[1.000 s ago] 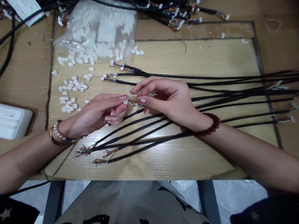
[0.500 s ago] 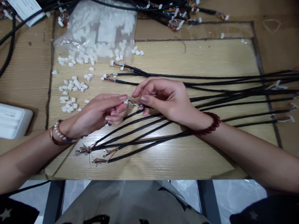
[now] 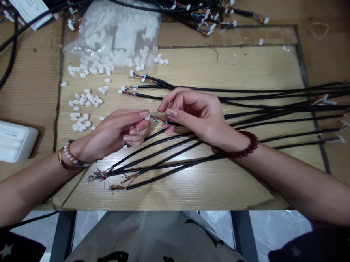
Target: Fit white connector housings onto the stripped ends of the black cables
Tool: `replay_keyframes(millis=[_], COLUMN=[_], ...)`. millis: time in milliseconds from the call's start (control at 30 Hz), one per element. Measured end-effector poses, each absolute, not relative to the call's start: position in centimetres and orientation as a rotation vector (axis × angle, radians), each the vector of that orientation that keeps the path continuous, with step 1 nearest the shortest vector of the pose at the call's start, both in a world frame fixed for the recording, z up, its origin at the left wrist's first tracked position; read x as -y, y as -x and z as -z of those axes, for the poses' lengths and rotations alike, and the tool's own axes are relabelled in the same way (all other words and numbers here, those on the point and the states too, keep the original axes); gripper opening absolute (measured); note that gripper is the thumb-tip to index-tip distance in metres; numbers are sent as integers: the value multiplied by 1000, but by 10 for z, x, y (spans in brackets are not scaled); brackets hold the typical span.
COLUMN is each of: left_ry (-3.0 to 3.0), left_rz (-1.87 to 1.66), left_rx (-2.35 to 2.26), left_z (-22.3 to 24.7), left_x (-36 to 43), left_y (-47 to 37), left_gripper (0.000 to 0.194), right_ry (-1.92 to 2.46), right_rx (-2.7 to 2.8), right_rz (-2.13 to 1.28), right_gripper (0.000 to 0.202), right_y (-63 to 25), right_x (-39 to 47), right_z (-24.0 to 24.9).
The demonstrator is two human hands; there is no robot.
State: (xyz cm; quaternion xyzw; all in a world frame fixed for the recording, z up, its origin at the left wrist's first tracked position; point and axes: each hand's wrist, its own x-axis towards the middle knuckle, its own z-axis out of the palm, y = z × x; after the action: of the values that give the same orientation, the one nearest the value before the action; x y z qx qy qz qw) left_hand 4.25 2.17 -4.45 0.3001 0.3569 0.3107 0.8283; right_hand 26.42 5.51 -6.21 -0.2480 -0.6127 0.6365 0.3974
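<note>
A small white connector housing [image 3: 147,117] is pinched between thumb and fingers of my left hand [image 3: 130,127]. Thin coloured wires [image 3: 157,119] run from it into the end of a black cable [image 3: 170,123]. My right hand [image 3: 196,112] is closed at that cable end, its curled fingers around loose thin wires [image 3: 170,103] whose tips show above the thumb. Part of the cable is hidden behind this hand. Below the hands lie several black cables with bare stripped wire ends [image 3: 97,175]. Above them, other black cables end in white connectors [image 3: 131,73].
Loose white connector housings [image 3: 87,99] lie in heaps left of the hands. A clear plastic bag [image 3: 112,32] of more housings sits behind them. A bundle of black cables [image 3: 182,12] crosses the back. At the left edge rests a white box-shaped device [image 3: 11,139].
My right hand has shifted slightly right and up, and its fingers have come closer together over the loose wires. The left hand and the connector housing stay nearly in place.
</note>
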Motion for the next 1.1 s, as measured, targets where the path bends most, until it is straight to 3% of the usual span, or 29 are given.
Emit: replay_keyframes(millis=[367,933,1100], left_ry=[-622,-651,-648], left_rz=[-656,-652,-654], left_rx=[-733,-735,-719], left_z=[44,44,44], left_x=[-24,-23,-23], left_y=[-42,-43,-42], left_gripper=[39,40,41], right_ry=[575,633,598], right_rx=[1623,1443,1465], right_rz=[-1520,-1792,-1894], right_gripper=[7,30,19], right_y=[-264,-259,-264], right_x=[-56,-58,-63], right_z=[59,63,63])
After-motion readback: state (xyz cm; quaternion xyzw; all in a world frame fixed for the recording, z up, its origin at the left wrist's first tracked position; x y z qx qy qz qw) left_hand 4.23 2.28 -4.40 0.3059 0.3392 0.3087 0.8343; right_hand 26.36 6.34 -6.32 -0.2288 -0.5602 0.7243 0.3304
